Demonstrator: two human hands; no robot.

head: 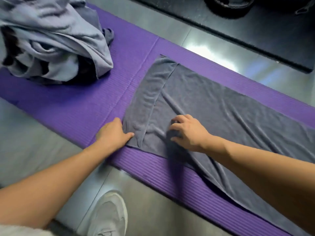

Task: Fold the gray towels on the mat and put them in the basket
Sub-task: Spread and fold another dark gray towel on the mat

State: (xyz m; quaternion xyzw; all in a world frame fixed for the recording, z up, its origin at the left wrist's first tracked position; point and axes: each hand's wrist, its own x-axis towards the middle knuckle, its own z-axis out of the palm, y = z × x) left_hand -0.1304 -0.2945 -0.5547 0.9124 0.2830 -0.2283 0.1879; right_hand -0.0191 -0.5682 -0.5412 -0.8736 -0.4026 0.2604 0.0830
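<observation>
Gray towel (221, 106) on mat (129, 53): left hand (113, 133) pinches its folded corner; right hand (188, 132), fingers curled, apparently bunches cloth just beside.

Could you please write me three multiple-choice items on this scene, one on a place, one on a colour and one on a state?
1. Where is the heap of towels?
A. At the far left end of the mat.
B. Off the mat altogether.
C. Held up in the air.

2. What colour is the mat?
A. Green.
B. Purple.
C. Red.

3. How does the spread towel lie?
A. Rolled up.
B. Crumpled in a ball.
C. Flat, with a narrow strip turned over at its left end.

Answers: 1 A, the heap sits on the mat at far left; 2 B, the ribbed mat is plainly purple; 3 C, the turned strip's edge shows along the left end.
</observation>
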